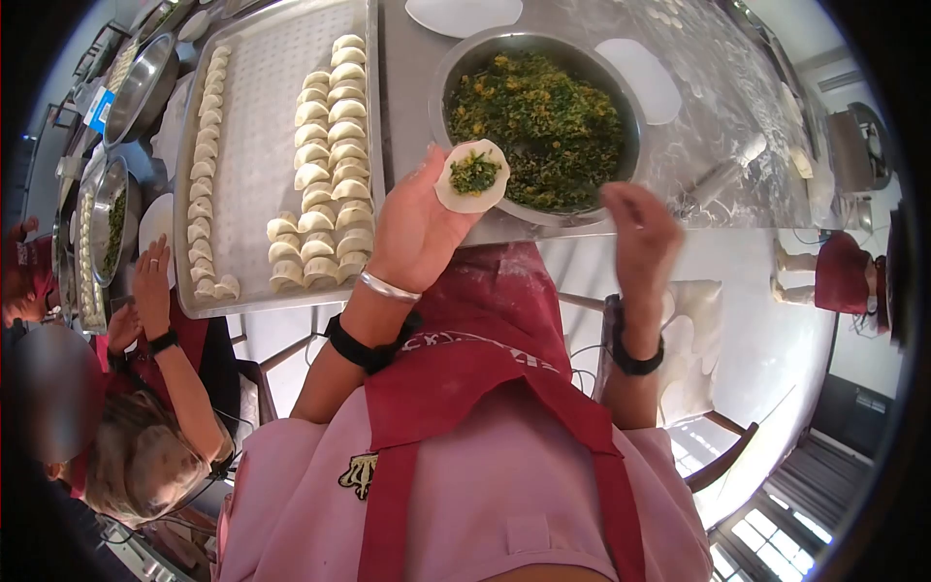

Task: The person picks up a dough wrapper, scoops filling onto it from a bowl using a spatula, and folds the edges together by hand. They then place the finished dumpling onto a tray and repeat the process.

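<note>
My left hand (419,228) holds a round dumpling wrapper (472,177) with a mound of green filling on it, just in front of the metal bowl (442,73). The bowl is full of chopped green and yellow filling (535,126). My right hand (640,233) hovers to the right of the wrapper, near the bowl's front rim, fingers curled and holding nothing that I can see. A silver bangle and a black band sit on my left wrist, a black band on my right.
A metal tray (254,145) at the left holds several rows of folded dumplings (330,160). Flat wrappers (642,78) lie on the floured table beside a rolling pin (722,175). A person (145,427) sits at my left beside other bowls (145,87).
</note>
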A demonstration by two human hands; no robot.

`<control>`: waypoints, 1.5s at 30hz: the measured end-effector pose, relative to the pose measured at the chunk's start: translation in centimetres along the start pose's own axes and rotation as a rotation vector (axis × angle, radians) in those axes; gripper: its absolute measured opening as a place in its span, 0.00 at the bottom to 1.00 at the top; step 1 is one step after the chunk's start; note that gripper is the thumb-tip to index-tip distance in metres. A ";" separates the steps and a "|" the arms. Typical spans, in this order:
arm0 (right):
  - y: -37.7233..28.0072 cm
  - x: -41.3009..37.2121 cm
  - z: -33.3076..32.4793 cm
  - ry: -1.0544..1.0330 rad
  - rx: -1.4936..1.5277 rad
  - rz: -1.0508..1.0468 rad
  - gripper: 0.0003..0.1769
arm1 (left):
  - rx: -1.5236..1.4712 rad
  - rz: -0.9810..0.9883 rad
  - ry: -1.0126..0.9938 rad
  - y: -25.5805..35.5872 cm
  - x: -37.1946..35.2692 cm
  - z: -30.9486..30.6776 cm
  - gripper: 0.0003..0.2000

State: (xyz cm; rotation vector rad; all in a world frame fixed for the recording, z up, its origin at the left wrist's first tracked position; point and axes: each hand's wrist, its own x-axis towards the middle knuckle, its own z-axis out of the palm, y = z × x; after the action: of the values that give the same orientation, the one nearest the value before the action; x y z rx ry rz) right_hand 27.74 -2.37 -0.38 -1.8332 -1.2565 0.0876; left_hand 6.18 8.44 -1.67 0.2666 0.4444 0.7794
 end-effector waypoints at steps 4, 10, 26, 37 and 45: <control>0.6 -1.6 2.9 -0.105 -0.090 -0.283 0.08 | -0.012 -0.011 -0.005 -0.5 0.0 0.6 0.24; -2.6 -2.0 1.8 -0.267 -0.048 -0.307 0.16 | 0.019 -0.050 -0.084 -0.4 -0.5 1.6 0.24; -6.2 -0.3 3.4 0.072 0.295 -0.323 0.09 | 0.594 0.178 -0.164 -1.9 -2.9 3.6 0.22; -7.3 0.0 4.1 0.087 0.551 0.019 0.16 | 0.387 0.412 -0.122 -2.4 -1.8 4.2 0.18; -7.8 -0.7 4.4 0.015 0.897 0.319 0.15 | 0.413 0.455 -0.123 -2.5 -1.6 3.7 0.21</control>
State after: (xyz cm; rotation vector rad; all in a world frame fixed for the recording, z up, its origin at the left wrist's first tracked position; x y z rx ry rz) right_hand 19.55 0.54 2.07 -1.2062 -0.7060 0.6939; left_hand 8.54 5.29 1.03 0.8172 0.4313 1.1045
